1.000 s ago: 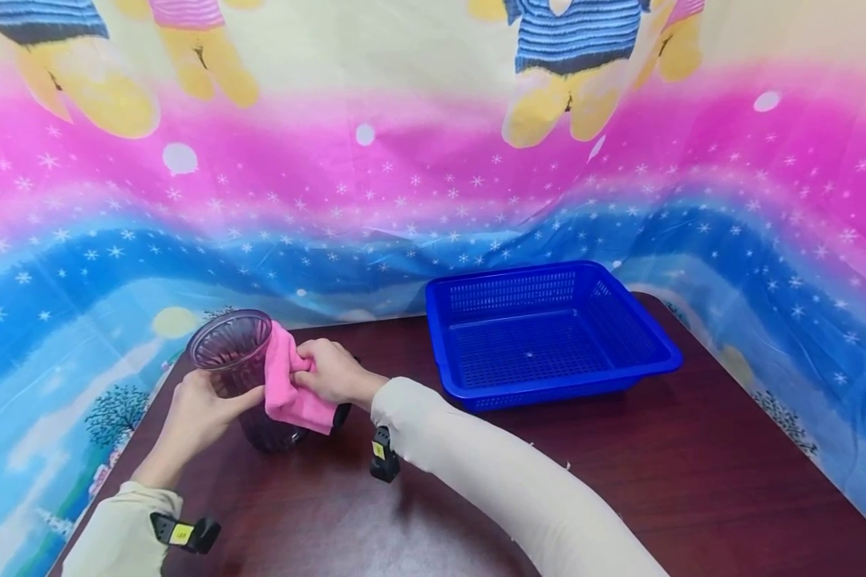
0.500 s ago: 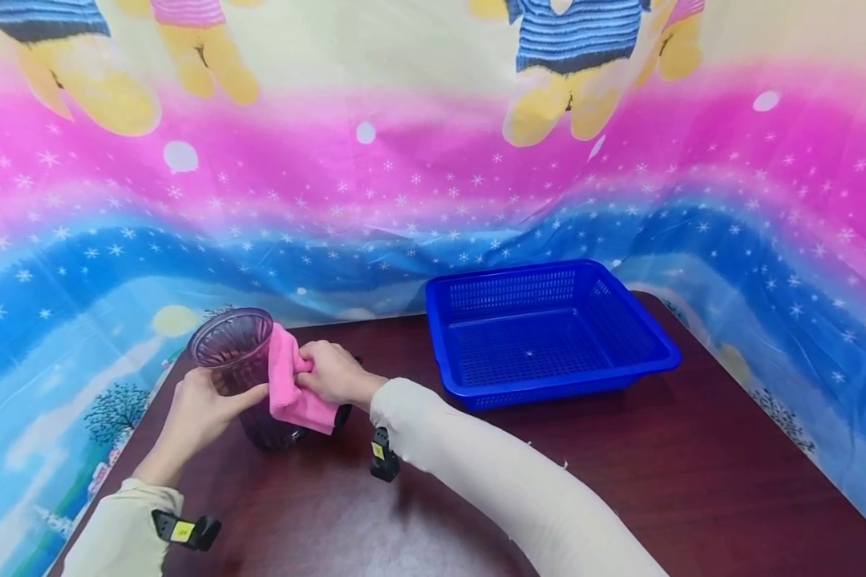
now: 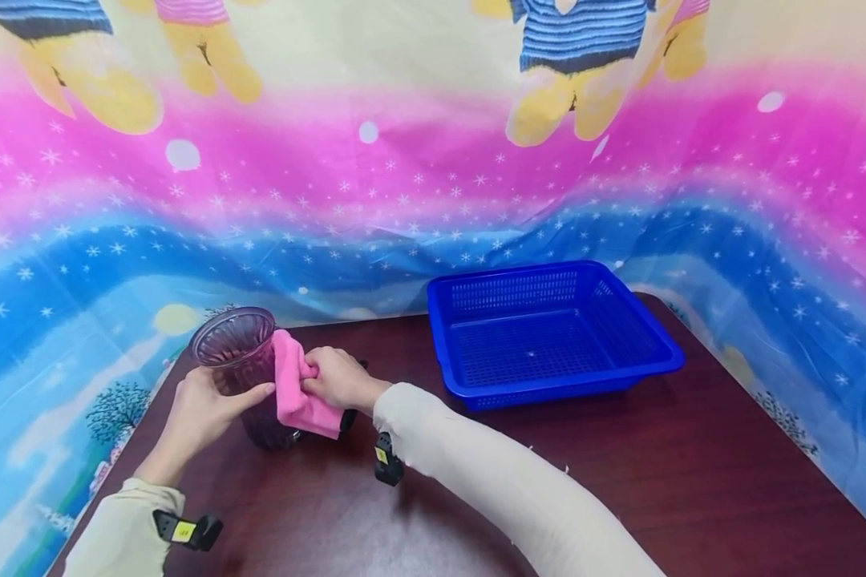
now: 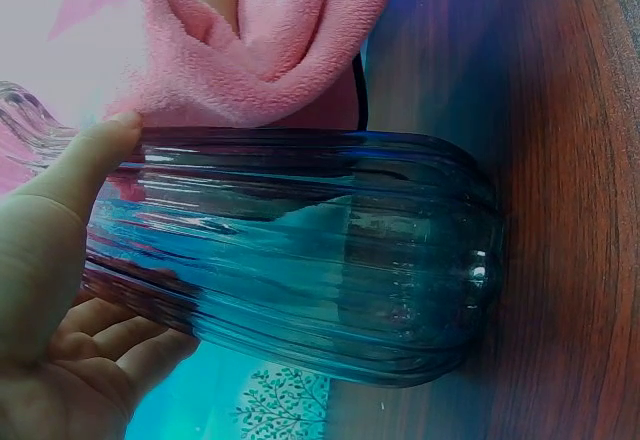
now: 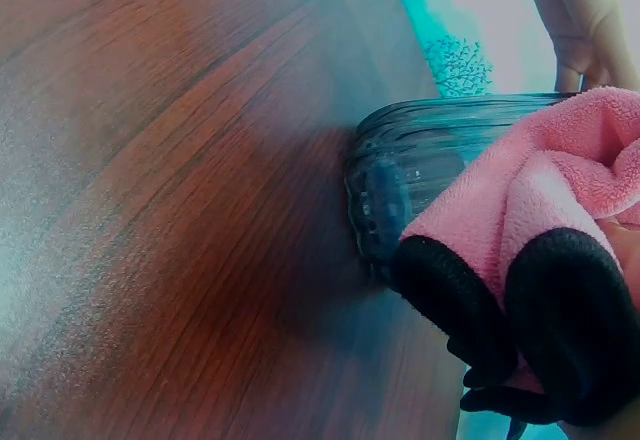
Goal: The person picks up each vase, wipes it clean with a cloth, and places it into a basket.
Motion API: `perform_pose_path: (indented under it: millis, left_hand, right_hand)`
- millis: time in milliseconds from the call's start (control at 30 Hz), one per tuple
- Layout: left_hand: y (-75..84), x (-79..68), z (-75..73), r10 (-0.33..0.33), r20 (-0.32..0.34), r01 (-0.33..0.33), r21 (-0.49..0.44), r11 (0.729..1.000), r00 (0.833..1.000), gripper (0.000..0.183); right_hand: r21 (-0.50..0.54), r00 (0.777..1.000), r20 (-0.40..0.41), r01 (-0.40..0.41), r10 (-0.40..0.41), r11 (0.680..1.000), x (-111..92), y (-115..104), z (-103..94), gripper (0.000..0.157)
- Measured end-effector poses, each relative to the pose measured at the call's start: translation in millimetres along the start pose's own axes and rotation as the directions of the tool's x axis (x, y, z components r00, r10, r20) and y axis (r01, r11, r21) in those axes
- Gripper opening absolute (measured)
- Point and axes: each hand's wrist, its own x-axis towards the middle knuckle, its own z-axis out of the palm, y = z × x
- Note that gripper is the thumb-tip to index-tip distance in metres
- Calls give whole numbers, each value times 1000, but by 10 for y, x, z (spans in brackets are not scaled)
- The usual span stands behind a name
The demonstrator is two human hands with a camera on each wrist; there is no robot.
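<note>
A ribbed, purple-tinted glass vase [image 3: 256,417] stands on the table at the left in the head view. My left hand [image 3: 204,405] grips it just below the flared rim, thumb on the near side and fingers round the far side, as the left wrist view shows on the vase [image 4: 300,250]. A pink cloth [image 3: 299,397] with black edging is bunched in my right hand [image 3: 337,378], which holds it against the vase's right side. Folds of the cloth [image 5: 540,180] hide part of the vase and most of the right fingers in the right wrist view.
A blue perforated plastic basket [image 3: 556,385] sits at the back right of the dark wooden table [image 3: 433,513]. Behind the table hangs a colourful printed cloth backdrop [image 3: 375,192]. Black cameras are strapped on both wrists.
My right hand and the pink cloth have shifted slightly to the right and down along the vase. The left hand keeps its grip; the vase stays nearly in place.
</note>
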Motion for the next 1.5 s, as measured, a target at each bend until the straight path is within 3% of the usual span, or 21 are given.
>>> perform_pose_path:
  millis: [1500]
  left_hand:
    - [-3,-4,20,6,-2,-6,8,1000,1000,59]
  right_hand:
    - [-69,989,72,-126,131,990,-95,321,354,47]
